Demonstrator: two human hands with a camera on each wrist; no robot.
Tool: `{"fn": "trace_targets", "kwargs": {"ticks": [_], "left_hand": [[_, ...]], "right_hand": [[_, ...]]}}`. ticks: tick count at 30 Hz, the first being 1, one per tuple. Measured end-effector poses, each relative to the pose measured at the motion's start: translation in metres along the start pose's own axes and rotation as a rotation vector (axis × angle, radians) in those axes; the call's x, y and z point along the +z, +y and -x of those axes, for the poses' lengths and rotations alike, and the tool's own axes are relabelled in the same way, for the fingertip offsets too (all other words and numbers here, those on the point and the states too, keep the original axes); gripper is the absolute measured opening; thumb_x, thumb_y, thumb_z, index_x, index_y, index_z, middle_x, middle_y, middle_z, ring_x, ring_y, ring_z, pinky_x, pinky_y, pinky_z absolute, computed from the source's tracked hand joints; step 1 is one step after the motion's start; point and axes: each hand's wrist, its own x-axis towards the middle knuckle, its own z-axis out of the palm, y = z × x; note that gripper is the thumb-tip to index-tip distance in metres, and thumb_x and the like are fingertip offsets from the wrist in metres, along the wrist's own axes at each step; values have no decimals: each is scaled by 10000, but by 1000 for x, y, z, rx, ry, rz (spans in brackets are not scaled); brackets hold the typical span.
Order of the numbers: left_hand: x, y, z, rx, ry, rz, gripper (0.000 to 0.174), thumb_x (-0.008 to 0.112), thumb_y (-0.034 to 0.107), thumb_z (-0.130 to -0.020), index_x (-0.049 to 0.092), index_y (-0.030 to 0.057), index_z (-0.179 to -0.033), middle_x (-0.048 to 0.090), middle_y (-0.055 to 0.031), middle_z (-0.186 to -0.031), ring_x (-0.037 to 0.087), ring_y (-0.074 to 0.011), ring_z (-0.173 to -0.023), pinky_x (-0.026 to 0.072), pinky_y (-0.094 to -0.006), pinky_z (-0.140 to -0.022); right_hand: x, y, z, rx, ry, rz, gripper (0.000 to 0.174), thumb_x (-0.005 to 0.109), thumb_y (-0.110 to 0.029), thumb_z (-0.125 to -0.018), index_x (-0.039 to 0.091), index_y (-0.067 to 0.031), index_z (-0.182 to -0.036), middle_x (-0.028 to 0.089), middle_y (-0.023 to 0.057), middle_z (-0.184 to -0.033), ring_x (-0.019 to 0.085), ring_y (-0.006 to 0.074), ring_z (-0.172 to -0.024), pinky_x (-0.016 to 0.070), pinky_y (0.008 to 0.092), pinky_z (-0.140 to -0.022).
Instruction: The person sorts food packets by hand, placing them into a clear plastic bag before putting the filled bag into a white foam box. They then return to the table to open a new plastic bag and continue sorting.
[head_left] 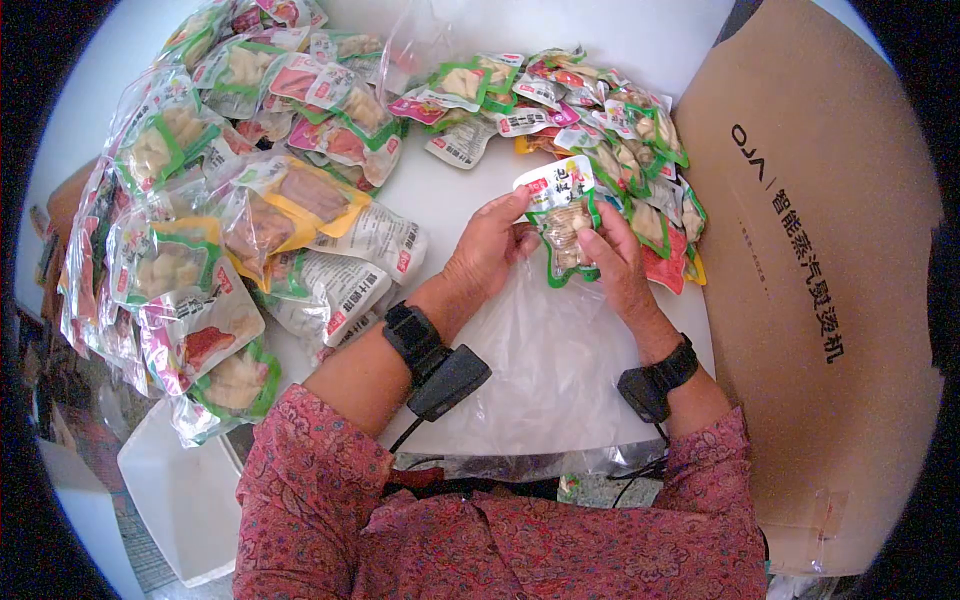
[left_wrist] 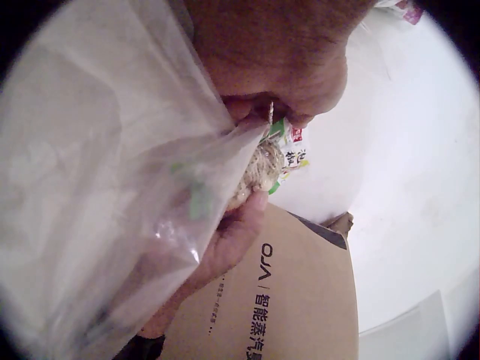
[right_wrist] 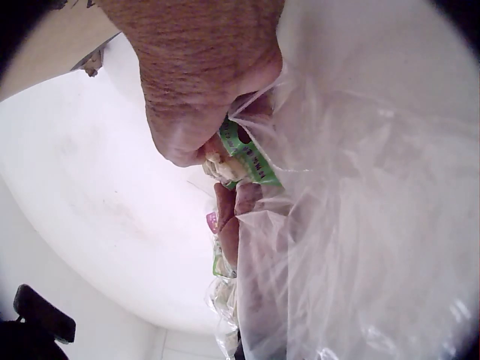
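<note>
A vacuum-sealed snack packet (head_left: 565, 225), white at the top with a green border and pale food showing through, is held up between both hands. My right hand (head_left: 622, 262) pinches its lower right side, thumb on the front. At its upper left edge, my left hand (head_left: 485, 245) curls its fingers, with the thumb near the white top. A thin clear plastic bag (head_left: 530, 350) hangs below the hands. In the left wrist view, the edge of the bag (left_wrist: 150, 187) runs up to the left fingers. In the right wrist view the bag (right_wrist: 360, 210) spreads out beside the right hand (right_wrist: 202, 90).
Filled clear bags of similar packets (head_left: 250, 220) pile up on the left of the white table (head_left: 450, 185). Loose packets (head_left: 600, 130) lie heaped at the back right. A large cardboard box (head_left: 820, 300) stands along the right, and a white bin (head_left: 180, 490) sits low at left.
</note>
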Motion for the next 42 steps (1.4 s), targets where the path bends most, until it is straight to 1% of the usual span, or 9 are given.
{"fn": "trace_targets", "kwargs": {"ticks": [11, 19, 21, 25, 30, 33, 36, 38, 42], "left_hand": [[4, -2, 5, -83, -103, -135, 230, 497, 245, -865, 516, 53, -989, 529, 10, -759, 419, -49, -523, 328, -181, -431], [0, -14, -6, 187, 134, -235, 234, 492, 220, -864, 493, 29, -999, 483, 0, -727, 435, -58, -546, 348, -187, -446], [-3, -9, -3, 132, -90, -368, 246, 493, 196, -858, 486, 19, -1028, 485, -7, -770, 443, -64, -580, 374, -196, -493], [5, -5, 3, 6, -112, -195, 259, 499, 142, -846, 478, 25, -1075, 517, -23, -843, 485, -67, -645, 415, -208, -575], [17, -3, 14, 81, -120, -621, 304, 512, 219, -841, 492, 47, -1090, 572, -30, -916, 540, -81, -785, 438, -221, -673], [18, -7, 12, -34, -118, -197, 323, 530, 223, -818, 490, 50, -1088, 573, -11, -899, 518, -53, -692, 416, -198, -581], [9, -6, 7, -72, -218, -256, 327, 537, 161, -789, 484, 61, -1097, 572, 2, -883, 464, -27, -594, 356, -180, -482], [11, -6, 9, -68, -197, -267, 330, 534, 147, -779, 485, 63, -1094, 570, 9, -861, 438, -23, -563, 325, -176, -455], [12, -5, 11, -69, -188, -264, 338, 530, 135, -763, 487, 62, -1089, 565, 20, -815, 427, -22, -540, 304, -168, -430]], "right_hand": [[0, -8, 2, -44, 96, 34, 364, 502, -243, -840, 469, -13, -1120, 519, 41, -979, 497, 118, -867, 418, 247, -753], [5, -10, 5, -68, -29, -45, 413, 565, -162, -818, 430, -49, -1192, 505, 15, -859, 509, 79, -699, 440, 214, -589], [13, -16, 6, -53, 11, -60, 409, 574, -145, -811, 432, -51, -1183, 499, 13, -840, 507, 76, -682, 434, 203, -577], [11, -15, 3, -93, 127, 70, 386, 579, -111, -803, 438, -55, -1158, 486, 6, -805, 498, 69, -655, 427, 193, -570], [2, -9, 0, -121, 129, 81, 349, 563, -112, -810, 452, -44, -1133, 490, 1, -805, 484, 69, -682, 426, 205, -608], [-5, -5, -6, -211, 239, 132, 307, 555, -124, -815, 469, -37, -1097, 491, -1, -809, 478, 67, -707, 420, 204, -631], [-13, -7, -8, -242, 330, 190, 239, 557, -159, -816, 495, -44, -1016, 491, -13, -773, 465, 54, -673, 404, 192, -592], [-17, -12, -6, 46, 172, -61, 210, 560, -192, -815, 501, -66, -972, 495, -28, -727, 446, 38, -614, 381, 187, -527], [-17, -6, -8, 79, 151, -153, 188, 563, -220, -813, 501, -90, -934, 507, -41, -704, 428, 28, -565, 349, 179, -470]]}}
